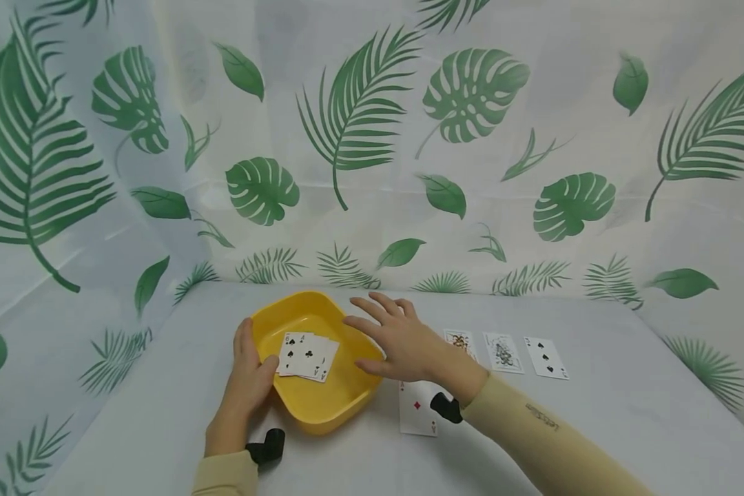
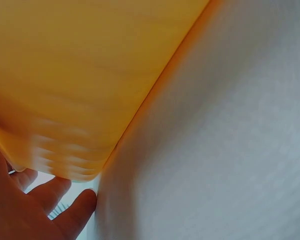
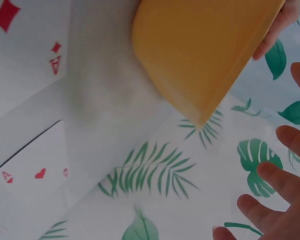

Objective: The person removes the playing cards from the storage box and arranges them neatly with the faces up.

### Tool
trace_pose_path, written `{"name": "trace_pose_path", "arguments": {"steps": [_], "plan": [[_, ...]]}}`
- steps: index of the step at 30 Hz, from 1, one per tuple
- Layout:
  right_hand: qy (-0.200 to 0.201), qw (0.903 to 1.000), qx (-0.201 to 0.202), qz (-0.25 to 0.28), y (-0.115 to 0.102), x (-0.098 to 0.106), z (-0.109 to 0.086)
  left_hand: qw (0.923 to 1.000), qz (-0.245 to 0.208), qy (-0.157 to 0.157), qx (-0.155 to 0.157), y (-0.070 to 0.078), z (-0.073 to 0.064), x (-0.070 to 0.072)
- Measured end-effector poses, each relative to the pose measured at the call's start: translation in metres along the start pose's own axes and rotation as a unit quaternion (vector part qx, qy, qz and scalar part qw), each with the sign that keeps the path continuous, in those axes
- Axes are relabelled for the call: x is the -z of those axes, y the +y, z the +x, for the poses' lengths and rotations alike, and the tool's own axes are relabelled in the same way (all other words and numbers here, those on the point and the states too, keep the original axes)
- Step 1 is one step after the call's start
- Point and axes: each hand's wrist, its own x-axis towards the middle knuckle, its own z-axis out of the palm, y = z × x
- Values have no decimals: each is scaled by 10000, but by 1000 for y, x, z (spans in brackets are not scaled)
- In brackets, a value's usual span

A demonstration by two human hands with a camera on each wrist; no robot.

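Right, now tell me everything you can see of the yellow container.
The yellow container is a smooth, plastic-looking rounded square with sloping sides, open side up on the white surface, one corner toward the viewer. Face-up playing cards lie overlapping inside. The left grip holds its left rim, thumb over the edge.

The left hand is gripping the rim of a yellow basin in which overlapping playing cards are lying face up, while the right hand is spreading its fingers over the opposite side. On the table, an ace of diamonds is lying near the basin, and two picture cards and a three of spades are forming a row farther right.
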Motion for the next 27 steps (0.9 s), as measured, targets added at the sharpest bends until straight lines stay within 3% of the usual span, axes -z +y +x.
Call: {"name": "trace_pose_path", "arguments": {"steps": [13, 23, 27], "plan": [[138, 9998, 108, -54, -8, 8, 26, 9999, 105, -100, 82, 1, 0, 1], [785, 9956, 505, 22, -16, 16, 61, 9995, 183, -239, 98, 1, -2, 3], [815, 9952, 541, -87, -21, 19, 72, 9993, 201, -285, 104, 3, -1, 2]]}}
